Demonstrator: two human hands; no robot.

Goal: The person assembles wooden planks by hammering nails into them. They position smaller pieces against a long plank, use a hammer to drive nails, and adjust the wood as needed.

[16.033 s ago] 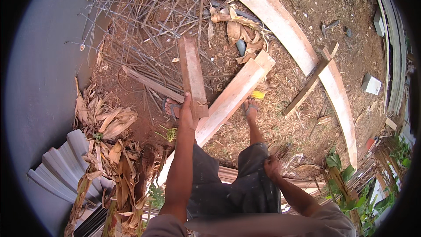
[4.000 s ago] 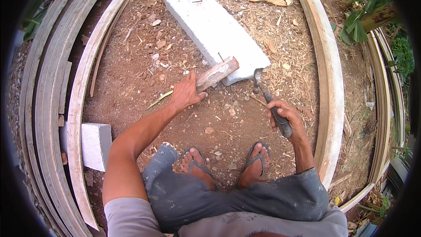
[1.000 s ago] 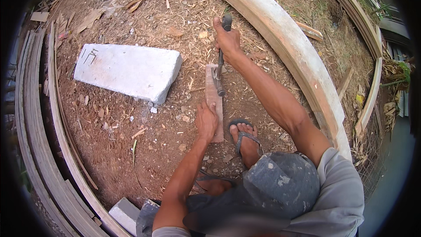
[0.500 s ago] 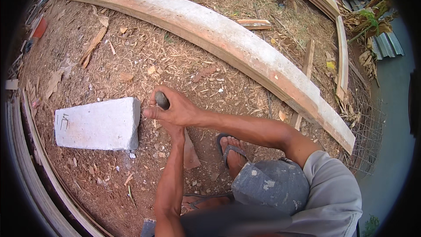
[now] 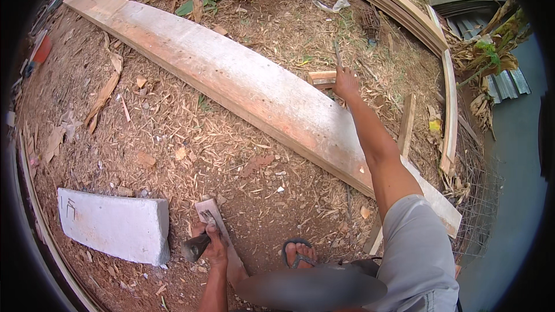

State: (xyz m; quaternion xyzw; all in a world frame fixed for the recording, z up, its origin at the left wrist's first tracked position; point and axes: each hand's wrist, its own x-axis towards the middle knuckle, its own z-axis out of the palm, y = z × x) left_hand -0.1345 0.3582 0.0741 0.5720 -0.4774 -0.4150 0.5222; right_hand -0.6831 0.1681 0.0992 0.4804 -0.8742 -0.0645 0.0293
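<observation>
My left hand (image 5: 215, 247), low in the head view, is closed around a tool with a dark rounded handle (image 5: 195, 248). A small grey forked part shows just beyond its fingers; the tool's kind is not clear. Beside and partly behind that hand is a narrow reddish-brown board (image 5: 231, 260). My right arm stretches over a long whitish plank (image 5: 243, 75). Past the plank's far edge, my right hand (image 5: 347, 84) has its fingers bent over the right end of a short wood piece (image 5: 321, 78), covering that end.
A white tapered block (image 5: 113, 225) lies to the left of my left hand. Long stacked boards (image 5: 393, 6) run along the far right, with a wire mesh (image 5: 483, 202) nearer. My sandalled foot (image 5: 299, 254) is near the bottom. Dry litter covers the soil.
My hands were together on the dark handle near the white block. Now my right hand has moved across the plank to the short wood piece; my left keeps the tool, lower in view.
</observation>
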